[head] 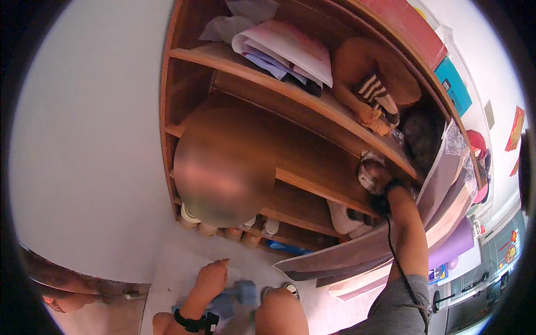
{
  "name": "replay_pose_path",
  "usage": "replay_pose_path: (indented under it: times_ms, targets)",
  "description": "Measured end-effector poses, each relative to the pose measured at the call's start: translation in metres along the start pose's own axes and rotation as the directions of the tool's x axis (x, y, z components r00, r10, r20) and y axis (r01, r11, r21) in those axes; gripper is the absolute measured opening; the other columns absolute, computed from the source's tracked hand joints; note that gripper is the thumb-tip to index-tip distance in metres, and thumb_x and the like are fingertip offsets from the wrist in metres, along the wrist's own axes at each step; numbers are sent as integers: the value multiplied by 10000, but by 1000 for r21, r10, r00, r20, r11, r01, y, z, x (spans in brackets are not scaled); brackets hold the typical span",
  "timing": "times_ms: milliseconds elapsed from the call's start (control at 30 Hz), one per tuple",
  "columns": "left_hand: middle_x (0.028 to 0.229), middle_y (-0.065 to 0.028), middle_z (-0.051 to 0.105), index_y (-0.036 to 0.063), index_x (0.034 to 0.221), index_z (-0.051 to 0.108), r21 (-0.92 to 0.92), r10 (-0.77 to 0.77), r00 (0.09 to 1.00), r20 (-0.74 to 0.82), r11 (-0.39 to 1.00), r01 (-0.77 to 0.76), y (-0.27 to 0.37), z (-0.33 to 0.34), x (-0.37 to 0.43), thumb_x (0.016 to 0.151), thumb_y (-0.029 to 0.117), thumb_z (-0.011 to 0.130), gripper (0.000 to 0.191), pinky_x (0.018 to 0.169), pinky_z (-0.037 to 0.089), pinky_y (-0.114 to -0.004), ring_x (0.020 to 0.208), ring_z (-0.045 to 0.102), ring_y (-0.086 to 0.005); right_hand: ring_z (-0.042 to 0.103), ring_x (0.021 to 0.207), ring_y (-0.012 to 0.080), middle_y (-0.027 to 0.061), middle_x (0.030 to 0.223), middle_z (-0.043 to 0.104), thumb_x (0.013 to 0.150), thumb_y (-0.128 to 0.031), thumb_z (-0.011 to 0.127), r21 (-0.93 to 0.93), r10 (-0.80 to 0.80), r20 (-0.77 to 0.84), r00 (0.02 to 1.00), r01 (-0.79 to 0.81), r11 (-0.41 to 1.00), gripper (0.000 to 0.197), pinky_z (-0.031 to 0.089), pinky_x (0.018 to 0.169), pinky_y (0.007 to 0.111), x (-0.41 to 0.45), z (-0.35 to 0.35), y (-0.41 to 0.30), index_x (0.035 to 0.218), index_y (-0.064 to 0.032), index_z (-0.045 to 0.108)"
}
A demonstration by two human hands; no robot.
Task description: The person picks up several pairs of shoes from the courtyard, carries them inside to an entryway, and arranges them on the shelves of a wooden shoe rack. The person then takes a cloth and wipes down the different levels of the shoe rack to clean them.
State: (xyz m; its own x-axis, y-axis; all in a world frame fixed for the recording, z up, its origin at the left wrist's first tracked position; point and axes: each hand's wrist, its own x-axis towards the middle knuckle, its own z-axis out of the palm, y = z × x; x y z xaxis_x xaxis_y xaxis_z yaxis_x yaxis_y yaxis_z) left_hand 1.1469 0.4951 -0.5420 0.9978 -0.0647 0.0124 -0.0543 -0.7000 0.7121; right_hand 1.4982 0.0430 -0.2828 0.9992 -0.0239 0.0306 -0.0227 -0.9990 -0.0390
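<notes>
My right hand reaches into a middle level of a wooden shelf cabinet, at its right end. A black band is around the wrist and a dark cord runs down the forearm. The hand is at a white-rimmed item, perhaps a shoe; whether it grips this is too dim to tell. My left hand is low in front of the cabinet, fingers curled together, with nothing visible in it. It wears a black wristband. Below and beside it, a blue dumbbell lies on the pale floor.
A lace-edged curtain hangs at the cabinet's right. Folded bags and a striped cloth item sit on the upper shelf. Pale shoes and several jars stand lower. An oval blur hides the left middle. A white wall borders the left.
</notes>
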Motion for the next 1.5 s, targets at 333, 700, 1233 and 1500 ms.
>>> replay_pose_path:
  times_ms: [333,700,1233,1500]
  targets:
    - [973,-205,598,30,1128,519,26,95,995,-4,995,-95,0,24,13,802,87,472,335,742,479,-435,862,583,-362,306,1272,181,120,1422,279,922,-255,351,816,-682,197,704,268,512,518,244,1034,258,-15,-17,-209,1397,-86,232]
    - [948,-180,607,39,1093,535,123,46,997,68,991,-54,22,21,6,773,58,463,329,704,490,-437,826,611,-331,163,1347,216,90,1452,212,918,-434,327,192,-786,156,598,762,619,611,87,1096,316,14,36,-450,1400,-83,198]
    - [952,-180,608,33,1100,532,41,143,990,17,989,-143,-3,36,19,780,78,479,328,720,487,-433,826,602,-345,239,1315,284,158,1430,244,914,-474,314,250,26,85,996,-47,967,659,182,1071,309,-65,19,-61,1378,-16,221]
    - [999,-193,592,41,1118,524,-13,160,986,44,987,-159,3,30,27,804,101,503,320,752,480,-433,859,591,-343,322,1277,303,189,1365,355,859,-543,394,179,-26,16,1000,22,984,717,252,1037,343,-92,25,-59,1372,-58,275]
